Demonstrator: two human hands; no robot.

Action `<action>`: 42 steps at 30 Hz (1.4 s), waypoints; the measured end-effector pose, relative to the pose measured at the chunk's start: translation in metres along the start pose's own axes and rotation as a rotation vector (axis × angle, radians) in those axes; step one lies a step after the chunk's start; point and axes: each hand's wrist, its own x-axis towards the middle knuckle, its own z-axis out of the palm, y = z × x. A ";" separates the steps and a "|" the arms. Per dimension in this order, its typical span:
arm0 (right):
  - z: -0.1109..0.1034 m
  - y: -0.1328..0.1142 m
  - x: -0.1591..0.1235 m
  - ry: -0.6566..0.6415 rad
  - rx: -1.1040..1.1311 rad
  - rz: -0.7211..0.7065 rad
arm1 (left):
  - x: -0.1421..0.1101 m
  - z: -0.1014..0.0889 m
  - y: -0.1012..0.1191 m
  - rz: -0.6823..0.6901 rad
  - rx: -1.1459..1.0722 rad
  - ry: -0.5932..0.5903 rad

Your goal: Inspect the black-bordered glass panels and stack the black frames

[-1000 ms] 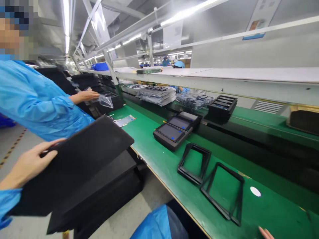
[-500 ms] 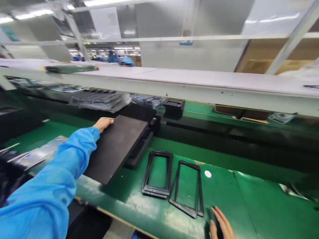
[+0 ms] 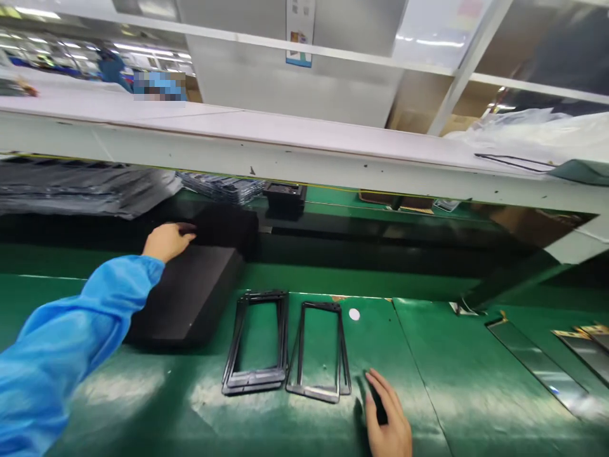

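My left hand (image 3: 166, 242), in a blue sleeve (image 3: 90, 317), is over a flat black board (image 3: 195, 285) at left. The board lies level on a dark block-like stack, and its far part is in deep shadow. My fingers are slightly bent and a small gap shows by the thumb. To the right lie several thin black rectangular frames (image 3: 252, 381), stacked unevenly, and beside them a second small group of black frames (image 3: 314, 392). My right hand (image 3: 387, 419) rests near the table's front, thumb and fingers apart, holding nothing, right of that group.
The green table (image 3: 457, 387) carries glassy panels (image 3: 537, 365) at right and a round white sticker (image 3: 354, 314). Behind, a white shelf (image 3: 304, 149) runs across, with grey packaged sheets (image 3: 85, 187) and a black tray (image 3: 285, 198) beneath. A support post (image 3: 514, 285) stands at right.
The black board was tilted in my left hand and now lies flat on the stack. The view has swung right, bringing the glassy panels in and more of my right hand.
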 end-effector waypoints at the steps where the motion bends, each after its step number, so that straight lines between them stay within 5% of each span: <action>1: -0.003 -0.001 0.002 0.007 0.004 0.017 | -0.005 0.012 0.021 0.007 0.019 -0.028; 5: -0.028 0.017 0.029 0.045 -0.045 0.063 | -0.046 0.089 0.125 0.216 0.046 -0.265; 9: -0.086 0.075 0.108 0.189 -0.248 0.142 | -0.084 0.160 0.211 0.310 0.091 -0.439; 13: -0.167 0.134 0.189 0.334 -0.525 0.321 | -0.089 0.181 0.241 0.264 0.117 -0.473; 17: -0.217 0.170 0.216 0.280 -0.692 0.430 | -0.079 0.178 0.240 0.177 0.076 -0.479; 22: -0.215 0.188 0.173 0.081 -0.774 0.328 | -0.076 0.178 0.230 0.070 -0.022 -0.497; 31: -0.194 0.152 0.004 -0.135 -0.603 -0.068 | -0.070 0.180 0.219 -0.060 -0.351 -0.548; 38: -0.226 0.134 -0.013 -0.111 -0.484 -0.201 | -0.113 0.145 0.230 -0.092 -0.888 -0.493; 42: -0.233 0.088 -0.013 -0.041 -0.337 -0.226 | -0.154 0.125 0.233 -0.084 -1.071 -0.469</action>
